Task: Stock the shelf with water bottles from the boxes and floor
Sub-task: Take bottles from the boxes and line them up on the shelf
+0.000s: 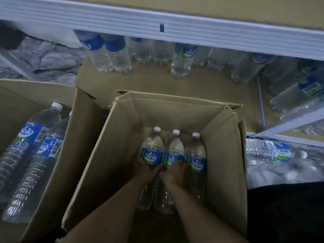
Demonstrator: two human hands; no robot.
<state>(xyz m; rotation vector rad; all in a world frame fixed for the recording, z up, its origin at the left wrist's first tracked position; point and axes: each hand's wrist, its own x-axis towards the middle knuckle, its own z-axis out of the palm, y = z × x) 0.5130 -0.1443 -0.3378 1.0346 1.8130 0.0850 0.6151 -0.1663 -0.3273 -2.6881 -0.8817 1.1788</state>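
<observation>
Our left hand [148, 170] and right hand [176, 171] each gripped a bottle [152, 146] beneath them, so lifting straight up seemed wisest.

Box walls [224, 155] enclose the left hand [148, 171] and right hand [177, 172]; free room lies left of them, bottles [195, 155] fill the right side.

Directly before you is an open cardboard box [220, 155]. In it, side by side with caps toward the shelf, are the left bottle [152, 148], middle bottle [174, 149] and right bottle [196, 153]. Your left hand [149, 171] grips the left bottle and your right hand [175, 172] grips the middle bottle. Just left, a second box [82, 128] holds two bottles [31, 137]. Behind both boxes, standing bottles [181, 62] line the shelf [157, 83]. At the right lie more bottles [266, 151].
</observation>
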